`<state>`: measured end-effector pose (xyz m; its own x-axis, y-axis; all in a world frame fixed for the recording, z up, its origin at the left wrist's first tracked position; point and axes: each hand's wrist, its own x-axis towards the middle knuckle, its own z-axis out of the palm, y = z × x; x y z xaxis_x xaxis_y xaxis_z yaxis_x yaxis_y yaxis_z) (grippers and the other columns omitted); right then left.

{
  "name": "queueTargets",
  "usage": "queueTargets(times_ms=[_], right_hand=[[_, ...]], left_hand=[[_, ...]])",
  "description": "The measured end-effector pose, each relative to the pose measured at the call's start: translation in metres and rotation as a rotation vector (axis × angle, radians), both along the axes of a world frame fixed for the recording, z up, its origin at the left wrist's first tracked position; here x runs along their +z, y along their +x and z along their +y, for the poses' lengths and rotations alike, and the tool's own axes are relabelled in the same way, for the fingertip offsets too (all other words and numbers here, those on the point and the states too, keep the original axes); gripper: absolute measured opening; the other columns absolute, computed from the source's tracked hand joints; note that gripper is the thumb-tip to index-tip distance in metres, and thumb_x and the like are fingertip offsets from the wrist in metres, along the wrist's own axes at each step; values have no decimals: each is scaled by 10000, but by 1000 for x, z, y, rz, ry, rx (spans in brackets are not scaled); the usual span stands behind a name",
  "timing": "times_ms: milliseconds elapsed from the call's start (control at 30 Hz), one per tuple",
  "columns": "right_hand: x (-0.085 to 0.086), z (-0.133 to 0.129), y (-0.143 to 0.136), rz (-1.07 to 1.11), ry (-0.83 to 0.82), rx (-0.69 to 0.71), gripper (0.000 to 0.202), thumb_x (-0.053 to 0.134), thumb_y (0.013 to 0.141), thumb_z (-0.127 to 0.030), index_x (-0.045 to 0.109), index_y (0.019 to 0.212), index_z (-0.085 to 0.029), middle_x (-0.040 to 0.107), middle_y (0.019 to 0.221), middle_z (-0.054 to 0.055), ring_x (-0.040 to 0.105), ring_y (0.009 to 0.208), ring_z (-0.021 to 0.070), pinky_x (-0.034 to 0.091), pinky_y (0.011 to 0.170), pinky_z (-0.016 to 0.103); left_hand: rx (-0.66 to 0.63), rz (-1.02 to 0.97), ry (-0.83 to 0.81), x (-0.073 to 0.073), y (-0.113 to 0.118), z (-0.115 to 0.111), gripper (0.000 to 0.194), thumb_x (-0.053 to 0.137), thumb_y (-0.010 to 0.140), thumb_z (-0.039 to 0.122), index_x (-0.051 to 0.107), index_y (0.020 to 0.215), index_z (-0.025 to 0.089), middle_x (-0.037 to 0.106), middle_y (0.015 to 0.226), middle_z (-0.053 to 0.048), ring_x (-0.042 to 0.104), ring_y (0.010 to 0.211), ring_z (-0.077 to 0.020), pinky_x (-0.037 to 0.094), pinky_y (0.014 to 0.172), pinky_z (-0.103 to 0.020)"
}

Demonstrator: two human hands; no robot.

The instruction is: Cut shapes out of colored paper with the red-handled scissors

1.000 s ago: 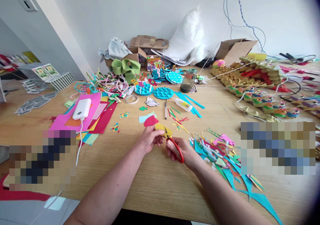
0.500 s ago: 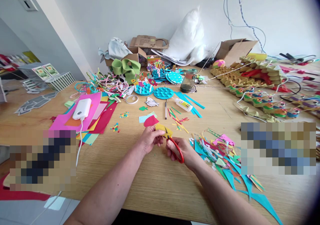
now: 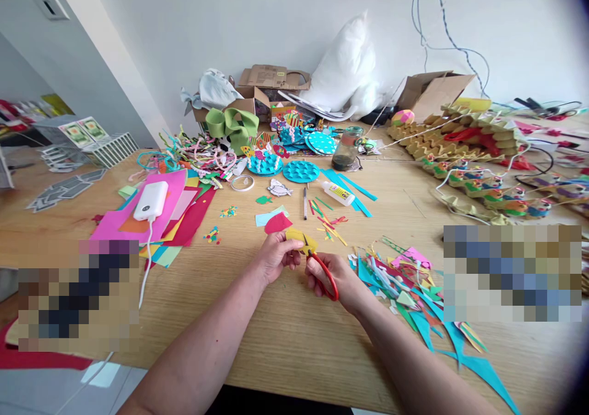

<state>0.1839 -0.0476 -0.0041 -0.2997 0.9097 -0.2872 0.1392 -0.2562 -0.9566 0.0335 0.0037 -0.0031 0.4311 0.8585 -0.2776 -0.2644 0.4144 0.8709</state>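
My left hand [image 3: 277, 256] pinches a small piece of yellow paper [image 3: 294, 236] between thumb and fingers. The red-handled scissors [image 3: 327, 274] are in my right hand [image 3: 330, 275], their blades lying across the yellow paper. Just beyond my left hand lies a red paper piece [image 3: 278, 223], partly over a pale blue slip [image 3: 267, 217]. Farther back are a green paper fish [image 3: 264, 200], a white fish cutout [image 3: 280, 188] with dark outlines, a pen [image 3: 304, 204] and a glue bottle [image 3: 338, 193]. Thin coloured strips [image 3: 327, 221] are scattered beside the pen.
Paper scraps [image 3: 405, 286] are heaped right of my right forearm. On the left, a white power bank [image 3: 151, 201] with a cable rests on coloured sheets [image 3: 196, 218]. Blue decorated discs [image 3: 300, 170], a glass jar [image 3: 346, 150] and egg trays [image 3: 460, 139] stand farther back.
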Motion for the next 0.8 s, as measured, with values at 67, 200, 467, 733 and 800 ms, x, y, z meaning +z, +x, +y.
queueTargets(times_ms=[67,200,467,733,800], right_hand=[[0,0,0,1,7,5,516,566,715,-670,505,708,-158,566,532,-20,482,377,75,293,353,172],[0,0,0,1,10,-2,516,570,711,-671,502,705,-160,576,542,-11,488,382,79,296,355,173],[-1,0,-1,-3,0,-17,522,570,703,-679,505,699,-161,568,520,-15,476,369,76,288,347,171],[1,0,0,-3,-3,-11,516,567,713,-671,504,700,-158,571,524,-15,478,372,74,289,352,172],[0,0,0,1,-6,-5,518,569,710,-671,505,701,-157,572,528,-15,480,373,74,293,352,172]], left_hand=[[-9,0,6,0,0,0,226,696,607,278,617,724,102,567,532,14,468,397,-59,311,333,-165],[-24,-6,16,-1,0,0,218,691,616,280,619,722,104,553,524,19,469,403,-60,313,337,-165],[2,1,0,0,0,0,230,697,607,284,615,729,107,579,553,4,474,402,-62,300,342,-172],[11,9,-2,1,0,0,218,689,612,283,597,717,115,562,522,12,472,396,-64,301,339,-169],[7,11,0,1,0,0,217,690,608,281,596,712,116,557,509,15,469,392,-64,301,341,-168]])
